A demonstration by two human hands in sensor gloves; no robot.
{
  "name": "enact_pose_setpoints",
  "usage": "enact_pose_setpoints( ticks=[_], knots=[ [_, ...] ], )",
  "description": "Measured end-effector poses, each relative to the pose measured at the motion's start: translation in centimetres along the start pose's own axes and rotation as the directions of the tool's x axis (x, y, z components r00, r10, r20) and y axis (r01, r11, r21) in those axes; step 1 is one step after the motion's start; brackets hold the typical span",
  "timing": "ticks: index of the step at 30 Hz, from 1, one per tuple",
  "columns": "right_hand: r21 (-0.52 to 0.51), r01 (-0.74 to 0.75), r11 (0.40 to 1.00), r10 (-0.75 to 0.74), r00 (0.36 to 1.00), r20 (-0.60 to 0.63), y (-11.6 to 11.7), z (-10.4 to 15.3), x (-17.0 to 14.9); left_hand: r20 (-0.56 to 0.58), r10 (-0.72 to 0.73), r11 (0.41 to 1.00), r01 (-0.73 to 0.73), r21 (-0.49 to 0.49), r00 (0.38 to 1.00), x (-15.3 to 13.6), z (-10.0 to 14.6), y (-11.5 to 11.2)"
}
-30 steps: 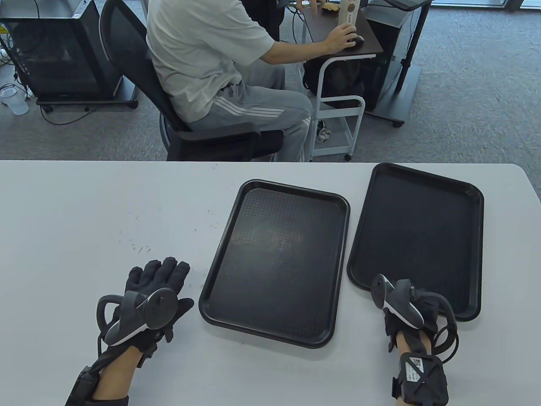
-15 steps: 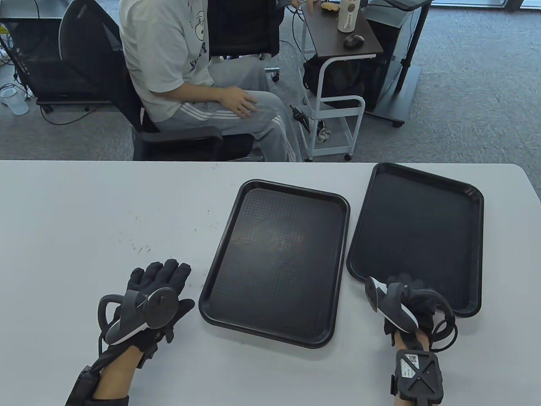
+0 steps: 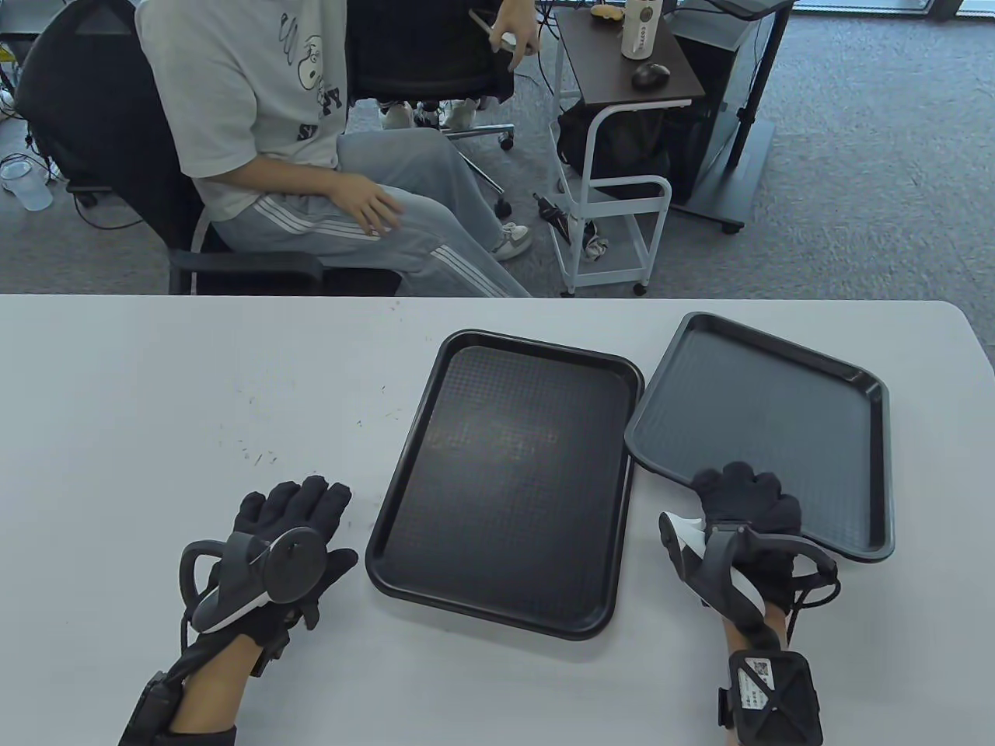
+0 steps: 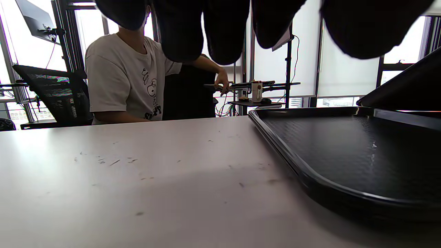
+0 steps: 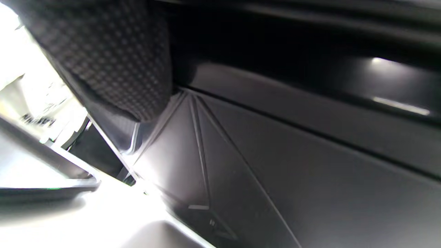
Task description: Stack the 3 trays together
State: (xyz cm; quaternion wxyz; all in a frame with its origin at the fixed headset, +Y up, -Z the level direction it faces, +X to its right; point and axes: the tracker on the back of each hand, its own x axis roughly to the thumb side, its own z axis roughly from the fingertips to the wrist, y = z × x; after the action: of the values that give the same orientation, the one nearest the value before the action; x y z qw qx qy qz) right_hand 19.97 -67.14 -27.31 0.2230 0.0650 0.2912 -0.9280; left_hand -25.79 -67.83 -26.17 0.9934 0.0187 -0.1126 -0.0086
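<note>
Office carpet, a seated person in a white shirt (image 3: 233, 101) and a small rolling cart (image 3: 622, 93) fill the background beyond the far edge of the white desk (image 3: 155, 373). Only two black trays show on it; a third cannot be made out, though the middle tray (image 3: 505, 474) may be more than one nested, which the pictures do not settle. It lies flat near the middle of the desk, its long sides running from near edge to far edge.

The right tray (image 3: 769, 420) sits toward the right edge of the desk and is tilted, its near-left side raised so that its left corner overlaps the right rim of the middle tray. The right hand (image 3: 742, 505) grips this tray at its near rim, fingers curled over onto the inner face; the right wrist view shows the ribbed underside close up and a gloved finger against it. The left hand (image 3: 291, 517) rests flat on the desk, fingers extended and holding nothing, just beside the middle tray's near-left corner but apart from it.

By the look of it, the step in hand is lifting the right tray to set it on the middle one. The next move calls for raising it clear of the rim, carrying it leftward, squaring its edges and lowering it so it nests.
</note>
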Motion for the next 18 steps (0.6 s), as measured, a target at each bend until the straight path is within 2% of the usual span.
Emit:
enact_pose_setpoints(
  ticks=[5, 13, 18],
  knots=[
    [-0.100, 0.115, 0.988, -0.123, 0.989, -0.078, -1.9, 0.2, -1.6, -0.002, 0.003, 1.000, -0.003, 0.005, 1.000, -0.1, 0.0, 0.0],
    [-0.286, 0.158, 0.945, -0.158, 0.987, 0.026, -7.3, 0.7, 0.0, -0.001, 0.003, 1.000, -0.003, 0.011, 1.000, 0.0, 0.0, 0.0],
    [-0.340, 0.264, 0.903, -0.244, 0.964, 0.102, -10.4, 1.2, 2.2, -0.007, 0.009, 1.000, -0.009, 0.007, 1.000, -0.1, 0.1, 0.0]
  ],
)
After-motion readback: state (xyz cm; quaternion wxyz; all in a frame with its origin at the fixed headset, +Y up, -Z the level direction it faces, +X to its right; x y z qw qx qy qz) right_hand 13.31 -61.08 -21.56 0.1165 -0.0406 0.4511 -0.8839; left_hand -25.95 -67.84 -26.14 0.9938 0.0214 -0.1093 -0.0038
